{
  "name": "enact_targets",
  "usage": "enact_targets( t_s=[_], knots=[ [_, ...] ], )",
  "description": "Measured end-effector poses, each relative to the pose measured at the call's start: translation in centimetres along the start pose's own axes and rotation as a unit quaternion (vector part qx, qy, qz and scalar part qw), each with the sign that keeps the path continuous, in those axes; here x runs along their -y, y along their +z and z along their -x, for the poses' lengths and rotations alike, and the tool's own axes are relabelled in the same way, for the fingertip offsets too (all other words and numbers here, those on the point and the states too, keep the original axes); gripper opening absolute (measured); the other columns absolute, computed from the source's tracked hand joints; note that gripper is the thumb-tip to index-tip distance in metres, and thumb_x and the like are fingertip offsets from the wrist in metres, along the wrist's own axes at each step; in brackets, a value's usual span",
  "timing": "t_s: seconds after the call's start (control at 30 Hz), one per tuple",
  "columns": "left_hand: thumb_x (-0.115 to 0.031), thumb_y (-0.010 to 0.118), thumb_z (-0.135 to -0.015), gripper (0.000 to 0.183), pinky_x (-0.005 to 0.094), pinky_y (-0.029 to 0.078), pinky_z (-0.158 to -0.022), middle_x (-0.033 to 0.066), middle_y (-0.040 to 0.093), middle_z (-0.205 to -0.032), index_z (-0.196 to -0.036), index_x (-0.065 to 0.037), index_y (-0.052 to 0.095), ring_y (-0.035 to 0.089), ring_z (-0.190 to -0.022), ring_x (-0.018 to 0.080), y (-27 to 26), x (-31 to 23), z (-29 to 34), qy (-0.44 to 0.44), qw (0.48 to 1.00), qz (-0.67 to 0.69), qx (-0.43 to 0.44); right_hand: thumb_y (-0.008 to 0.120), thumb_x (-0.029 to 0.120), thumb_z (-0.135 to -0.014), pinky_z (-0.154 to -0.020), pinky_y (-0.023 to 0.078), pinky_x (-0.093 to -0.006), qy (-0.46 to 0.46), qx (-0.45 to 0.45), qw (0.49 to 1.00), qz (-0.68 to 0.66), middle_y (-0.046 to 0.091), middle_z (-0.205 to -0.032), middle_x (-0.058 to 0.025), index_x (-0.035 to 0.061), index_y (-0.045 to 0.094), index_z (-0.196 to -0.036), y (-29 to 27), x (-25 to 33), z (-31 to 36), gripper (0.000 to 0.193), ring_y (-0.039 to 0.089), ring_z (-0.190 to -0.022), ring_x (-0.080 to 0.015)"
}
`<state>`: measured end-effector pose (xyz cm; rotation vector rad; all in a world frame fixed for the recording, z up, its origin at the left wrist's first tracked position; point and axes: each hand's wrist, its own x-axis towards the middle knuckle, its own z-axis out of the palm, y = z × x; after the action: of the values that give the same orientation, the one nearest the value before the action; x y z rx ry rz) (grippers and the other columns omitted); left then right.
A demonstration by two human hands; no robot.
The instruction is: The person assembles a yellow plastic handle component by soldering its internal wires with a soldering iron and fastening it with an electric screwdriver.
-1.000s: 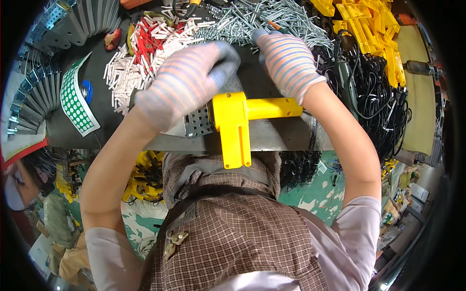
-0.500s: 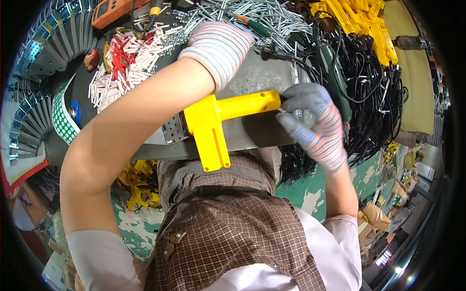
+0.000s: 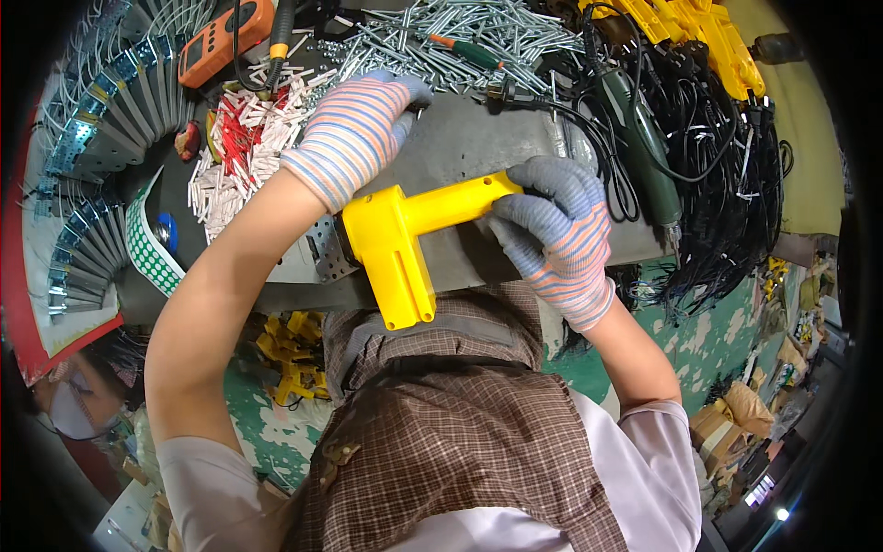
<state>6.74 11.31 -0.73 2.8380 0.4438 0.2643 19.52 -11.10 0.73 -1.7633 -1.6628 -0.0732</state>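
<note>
A yellow plastic tool housing (image 3: 395, 253) with a pistol-like handle lies at the table's near edge, its wide body jutting over it. My right hand (image 3: 561, 235), in a striped glove with grey fingertips, is closed round the handle's right end. Up and left of the housing, my left hand (image 3: 359, 138) hangs over the table in a matching glove. Its fingers are pinched together, and a small shiny metal piece shows at the tips, too small to name surely. Beside the housing's left side is a perforated metal plate (image 3: 328, 248), partly covered by my arm.
Long screws (image 3: 460, 37) heap at the back, a green screwdriver (image 3: 474, 53) on them. White and red sleeves (image 3: 244, 129) lie left, near an orange meter (image 3: 225, 44). At right are a green power screwdriver (image 3: 639, 147), black cords (image 3: 717, 175) and yellow housings (image 3: 713, 41).
My left hand has drawn back from the small metal parts toward me and left. My right hand has closed on the handle's end, and the housing has shifted slightly.
</note>
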Motion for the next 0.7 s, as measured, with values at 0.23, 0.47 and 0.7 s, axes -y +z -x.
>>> enact_targets(
  t_s=[0.23, 0.47, 0.7],
  knots=[
    [-0.017, 0.064, -0.085, 0.018, 0.0435, 0.049, -0.077, 0.0148, 0.065, -0.093, -0.1, -0.007, 0.064, 0.061, -0.089, 0.0356, -0.6, -0.8, -0.9, -0.004, 0.997, -0.05, 0.059, 0.076, 0.013, -0.062, -0.087, 0.047, -0.0459, -0.076, -0.043, 0.996, 0.031, 0.061, -0.102, -0.0072, 0.0127, 0.066, -0.091, 0.7, -0.7, 0.8, 0.03, 0.059, -0.097, -0.0292],
    [-0.018, 0.061, -0.086, 0.021, 0.0466, 0.047, -0.078, 0.0204, 0.061, -0.091, -0.099, -0.002, 0.057, 0.058, -0.088, 0.0395, -0.9, -0.6, -0.9, 0.024, 0.991, -0.104, 0.075, 0.076, 0.013, -0.064, -0.085, 0.047, -0.0448, -0.046, -0.074, 0.996, 0.007, 0.062, -0.102, -0.0074, 0.012, 0.066, -0.091, 0.6, -0.9, 1.3, 0.028, 0.06, -0.095, -0.0302],
    [-0.01, 0.059, -0.087, 0.024, 0.0356, 0.049, -0.084, 0.0138, 0.062, -0.096, -0.109, -0.001, 0.058, 0.061, -0.092, 0.0259, -3.3, -4.4, 0.3, -0.098, 0.955, 0.263, 0.099, 0.076, 0.013, -0.066, -0.084, 0.047, -0.0435, -0.011, -0.079, 0.996, -0.039, 0.063, -0.1, -0.008, 0.0107, 0.067, -0.091, -0.1, -0.9, 1.6, 0.026, 0.06, -0.093, -0.0297]
  ],
)
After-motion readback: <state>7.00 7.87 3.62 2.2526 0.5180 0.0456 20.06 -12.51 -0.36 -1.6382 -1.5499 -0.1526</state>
